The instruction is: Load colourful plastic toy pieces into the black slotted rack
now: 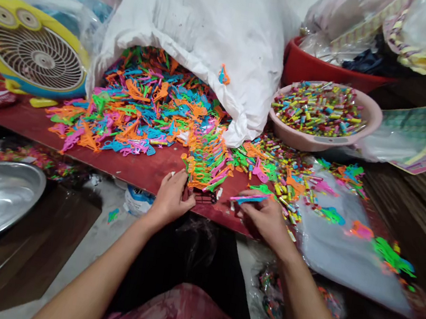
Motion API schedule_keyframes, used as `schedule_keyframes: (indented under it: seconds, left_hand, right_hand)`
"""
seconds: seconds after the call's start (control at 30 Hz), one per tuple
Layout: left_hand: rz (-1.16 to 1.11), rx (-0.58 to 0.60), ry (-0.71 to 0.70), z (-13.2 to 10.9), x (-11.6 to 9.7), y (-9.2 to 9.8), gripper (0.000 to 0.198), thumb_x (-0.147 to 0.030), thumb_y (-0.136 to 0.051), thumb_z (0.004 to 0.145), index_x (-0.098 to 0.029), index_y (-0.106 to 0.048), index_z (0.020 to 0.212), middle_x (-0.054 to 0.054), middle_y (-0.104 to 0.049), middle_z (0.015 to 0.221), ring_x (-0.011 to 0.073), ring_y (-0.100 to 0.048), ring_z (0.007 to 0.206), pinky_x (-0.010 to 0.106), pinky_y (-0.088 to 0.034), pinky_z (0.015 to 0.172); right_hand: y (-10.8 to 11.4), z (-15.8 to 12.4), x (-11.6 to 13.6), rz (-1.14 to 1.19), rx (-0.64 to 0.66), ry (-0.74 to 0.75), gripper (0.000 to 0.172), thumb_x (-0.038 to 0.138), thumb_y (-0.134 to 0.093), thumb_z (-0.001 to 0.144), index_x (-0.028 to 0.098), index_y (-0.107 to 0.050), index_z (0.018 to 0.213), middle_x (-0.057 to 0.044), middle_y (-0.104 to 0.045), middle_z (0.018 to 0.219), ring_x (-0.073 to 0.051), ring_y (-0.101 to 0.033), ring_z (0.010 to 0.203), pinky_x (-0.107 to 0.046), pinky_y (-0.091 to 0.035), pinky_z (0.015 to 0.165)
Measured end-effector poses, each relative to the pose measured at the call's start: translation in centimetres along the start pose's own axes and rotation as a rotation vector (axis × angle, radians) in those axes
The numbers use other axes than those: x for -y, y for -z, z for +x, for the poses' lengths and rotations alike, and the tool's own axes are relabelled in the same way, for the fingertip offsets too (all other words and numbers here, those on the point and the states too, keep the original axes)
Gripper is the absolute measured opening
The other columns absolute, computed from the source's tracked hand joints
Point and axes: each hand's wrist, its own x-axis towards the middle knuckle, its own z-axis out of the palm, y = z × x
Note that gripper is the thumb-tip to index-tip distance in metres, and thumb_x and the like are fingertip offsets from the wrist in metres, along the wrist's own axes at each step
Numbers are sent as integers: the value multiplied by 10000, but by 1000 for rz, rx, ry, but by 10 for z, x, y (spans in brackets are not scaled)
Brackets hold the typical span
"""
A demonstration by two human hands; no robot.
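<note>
A blue plastic piece (249,199) is pinched between the fingers of the right hand (265,218) at the front edge of the red table (143,172); the left hand (170,199) is held curled beside a black rack (205,197), its grip unclear.

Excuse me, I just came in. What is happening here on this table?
A person is at a red board table. Their right hand holds thin pink and blue plastic pieces, and their left hand is at a small black wire rack under a stack of colourful plastic pieces. A large heap of similar pieces spills from a white sack. A pink basin full of small coloured tubes stands beside the sack.
</note>
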Motion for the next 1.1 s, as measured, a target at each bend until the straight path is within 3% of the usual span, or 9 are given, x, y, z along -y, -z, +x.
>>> schedule_keyframes:
  seconds: [0.1, 0.2, 0.27, 0.37, 0.47, 0.7, 0.93, 1.1]
  left_hand:
    - [-12, 37, -48, 1, 10, 8, 155, -255, -546, 768, -192, -537, 909, 92, -646, 984, 277, -599, 1005, 435, -420, 977]
    - [-50, 59, -83, 1, 19, 13, 154, -250, -549, 749, -196, -529, 892, 67, -631, 940, 251, -586, 951, 419, -417, 981]
    - [-79, 81, -103, 0, 24, 15, 160, -243, -548, 744, -193, -534, 896, 55, -626, 921, 237, -581, 930, 411, -415, 987]
    - [-83, 112, -104, 0, 28, 16, 191, -238, -556, 747, -180, -562, 929, 74, -636, 948, 252, -580, 986, 407, -411, 999]
    - [-71, 122, -95, -1, 30, 17, 243, -243, -559, 756, -166, -582, 986, 109, -646, 1009, 289, -571, 1084, 414, -400, 1020]
    - [-134, 110, -121, -1, 32, 16, 326, -253, -547, 767, -168, -574, 1080, 129, -653, 1114, 305, -562, 1153, 452, -372, 1069]
    - [-186, 74, -150, -2, 34, 13, 434, -261, -552, 776, -152, -543, 1196, 138, -628, 1247, 282, -560, 1197, 448, -304, 1136]
    - [-189, 51, -183, -3, 34, 14, 432, -272, -543, 783, -139, -552, 1195, 148, -624, 1264, 288, -560, 1193, 440, -349, 1094]
  right_hand:
    - [-19, -3, 3, 94, -45, -41, 241, 400, -666, 787, 185, -691, 893, -19, -714, 644, -189, -666, 560, -289, -507, 556]
    - [-40, -7, 0, -99, -117, 54, 311, 420, -655, 822, 198, -634, 606, -27, -680, 555, -174, -634, 516, -273, -463, 527]
    - [-51, -10, -2, -240, -155, 152, 358, 403, -629, 858, 208, -607, 559, -25, -664, 546, -174, -627, 530, -283, -467, 557]
    - [-60, -15, -4, -386, -167, 304, 235, 374, -585, 910, 216, -690, 771, -33, -701, 683, -196, -668, 658, -318, -511, 679]
    - [-65, -19, -3, -426, -138, 401, 176, 335, -547, 948, 224, -673, 999, -53, -713, 861, -204, -684, 794, -339, -526, 769]
    - [-68, -24, -1, -444, -72, 520, 207, 216, -512, 948, 235, -599, 1135, -74, -681, 974, -209, -652, 884, -359, -522, 793]
    - [-71, -16, 3, -491, -31, 591, 219, 198, -507, 949, 220, -586, 1152, -94, -680, 1012, -221, -655, 931, -367, -521, 818]
    - [-77, -16, 8, -511, -105, 484, 122, 289, -537, 954, 224, -638, 974, -50, -673, 816, -195, -635, 734, -318, -498, 699]
